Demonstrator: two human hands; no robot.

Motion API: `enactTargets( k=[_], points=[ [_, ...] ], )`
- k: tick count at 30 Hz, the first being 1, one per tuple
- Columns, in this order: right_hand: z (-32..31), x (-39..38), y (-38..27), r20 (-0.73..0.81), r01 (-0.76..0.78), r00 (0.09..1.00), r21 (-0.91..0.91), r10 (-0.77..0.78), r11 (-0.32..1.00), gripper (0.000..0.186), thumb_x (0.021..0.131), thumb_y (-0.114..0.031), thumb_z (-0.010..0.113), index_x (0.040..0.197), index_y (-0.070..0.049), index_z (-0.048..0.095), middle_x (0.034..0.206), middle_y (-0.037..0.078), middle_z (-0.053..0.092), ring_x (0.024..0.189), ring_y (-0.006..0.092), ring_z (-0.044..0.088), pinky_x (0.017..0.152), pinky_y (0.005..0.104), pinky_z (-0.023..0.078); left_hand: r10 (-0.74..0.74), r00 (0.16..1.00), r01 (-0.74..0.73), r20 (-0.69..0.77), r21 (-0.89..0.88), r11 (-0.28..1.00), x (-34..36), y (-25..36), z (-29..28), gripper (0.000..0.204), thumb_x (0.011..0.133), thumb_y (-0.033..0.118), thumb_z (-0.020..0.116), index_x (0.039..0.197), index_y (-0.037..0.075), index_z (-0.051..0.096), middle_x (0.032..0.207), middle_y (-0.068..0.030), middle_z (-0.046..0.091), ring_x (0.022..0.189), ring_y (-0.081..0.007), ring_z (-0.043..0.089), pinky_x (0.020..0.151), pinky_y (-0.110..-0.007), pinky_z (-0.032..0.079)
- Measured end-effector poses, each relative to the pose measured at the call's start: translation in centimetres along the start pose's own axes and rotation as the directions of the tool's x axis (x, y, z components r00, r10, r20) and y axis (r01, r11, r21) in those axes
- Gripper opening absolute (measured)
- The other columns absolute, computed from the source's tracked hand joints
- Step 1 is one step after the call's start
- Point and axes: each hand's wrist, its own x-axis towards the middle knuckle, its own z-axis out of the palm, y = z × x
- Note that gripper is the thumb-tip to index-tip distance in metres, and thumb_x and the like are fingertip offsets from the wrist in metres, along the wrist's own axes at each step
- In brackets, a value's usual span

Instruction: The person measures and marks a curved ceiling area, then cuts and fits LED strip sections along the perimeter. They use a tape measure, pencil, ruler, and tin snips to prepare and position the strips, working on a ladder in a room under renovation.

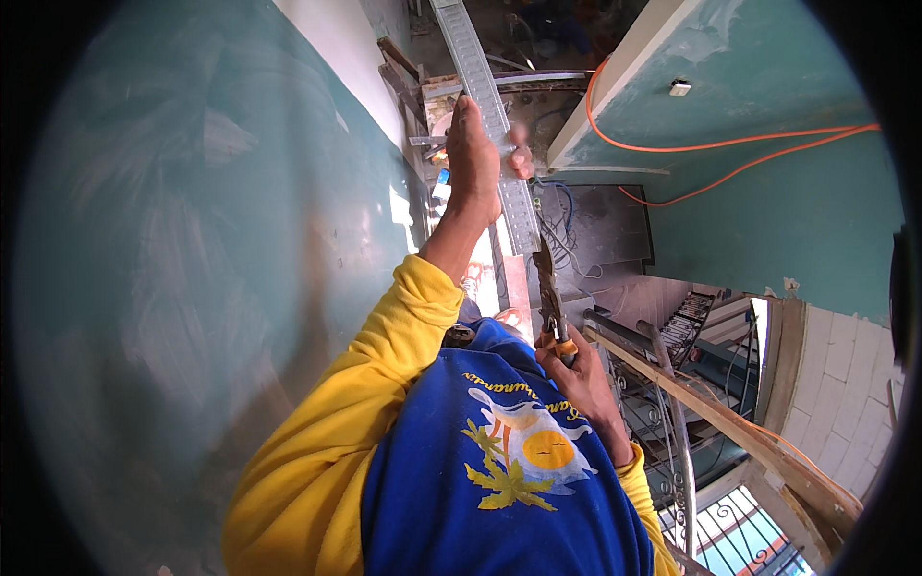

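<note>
A long silver metal channel (468, 56) with dimpled sides runs from the top of the view down to the middle. My left hand (473, 163) is wrapped round it, thumb along the near side and fingertips showing past the far edge. Lower down, my right hand (582, 382) grips the orange-and-black handles of a pair of tin snips (550, 293). Their dark blades point up at the channel's lower end, right beside its corner; whether they bite into the metal I cannot tell.
A teal wall (221, 230) stands close on my left. Orange cable (701, 150) hangs across the right wall. Loose wires (567, 226) lie beyond the snips near a grey panel (615, 226). At lower right are a wooden beam (711, 410), a metal handrail (678, 422) and a window grille (740, 523).
</note>
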Motion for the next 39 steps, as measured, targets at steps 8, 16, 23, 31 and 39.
enactTargets(
  k=[8, 16, 23, 31, 39],
  points=[
    [0.4, 0.2, 1.3, -0.064, 0.071, 0.995, 0.014, -0.070, 0.997, 0.025, 0.092, -0.019, 0.070, 0.109, -0.003, 0.062, 0.079, 0.009, 0.065, 0.073, 0.0155, 0.059, 0.072, 0.0345, 0.050, -0.003, 1.000, 0.003, -0.005, -0.007, 1.000, -0.1, 0.1, 0.0, 0.045, 0.108, 0.060, 0.035, 0.116, 0.016, 0.041, 0.078, -0.0097, 0.053, 0.050, -0.0160, 0.047, 0.048, -0.032, 0.042],
    [1.2, 0.6, 2.7, -0.139, 0.158, 0.977, -0.040, -0.162, 0.987, 0.028, 0.093, -0.021, 0.071, 0.112, -0.003, 0.065, 0.073, 0.011, 0.063, 0.064, 0.0142, 0.055, 0.065, 0.0339, 0.048, 0.000, 1.000, 0.000, -0.020, 0.019, 1.000, -0.5, 0.7, 0.8, 0.044, 0.108, 0.060, 0.034, 0.116, 0.017, 0.041, 0.078, -0.0093, 0.052, 0.050, -0.0157, 0.046, 0.047, -0.031, 0.042],
    [2.4, 0.7, 2.7, -0.243, 0.182, 0.946, -0.147, -0.214, 0.972, 0.031, 0.092, -0.019, 0.074, 0.118, -0.004, 0.067, 0.069, 0.014, 0.065, 0.059, 0.0185, 0.060, 0.063, 0.0354, 0.050, 0.027, 1.000, -0.027, 0.007, 0.012, 1.000, -0.4, 0.6, 0.4, 0.046, 0.108, 0.060, 0.031, 0.116, 0.016, 0.041, 0.078, -0.0092, 0.053, 0.050, -0.0153, 0.046, 0.048, -0.031, 0.042],
    [3.2, 0.9, 3.0, -0.382, 0.314, 0.814, -0.345, -0.438, 0.884, 0.042, 0.091, -0.016, 0.075, 0.129, -0.004, 0.063, 0.097, 0.025, 0.070, 0.085, 0.0448, 0.069, 0.069, 0.0421, 0.054, 0.209, 0.976, -0.209, -0.061, 0.005, 0.978, 0.2, 2.9, 2.4, 0.047, 0.108, 0.051, 0.040, 0.123, 0.006, 0.046, 0.097, -0.0151, 0.063, 0.069, -0.0265, 0.062, 0.066, -0.043, 0.053],
    [1.2, 0.4, 3.5, -0.079, 0.228, 0.969, -0.066, -0.233, 0.971, 0.062, 0.093, -0.021, 0.073, 0.149, -0.007, 0.050, 0.107, 0.019, 0.069, 0.098, 0.0316, 0.069, 0.089, 0.0408, 0.052, 0.395, 0.908, -0.328, -0.141, 0.351, 0.877, 3.8, 5.2, 2.7, 0.035, 0.099, 0.032, 0.068, 0.119, 0.006, 0.057, 0.085, -0.0066, 0.055, 0.051, -0.0139, 0.054, 0.045, -0.031, 0.050]
  ],
)
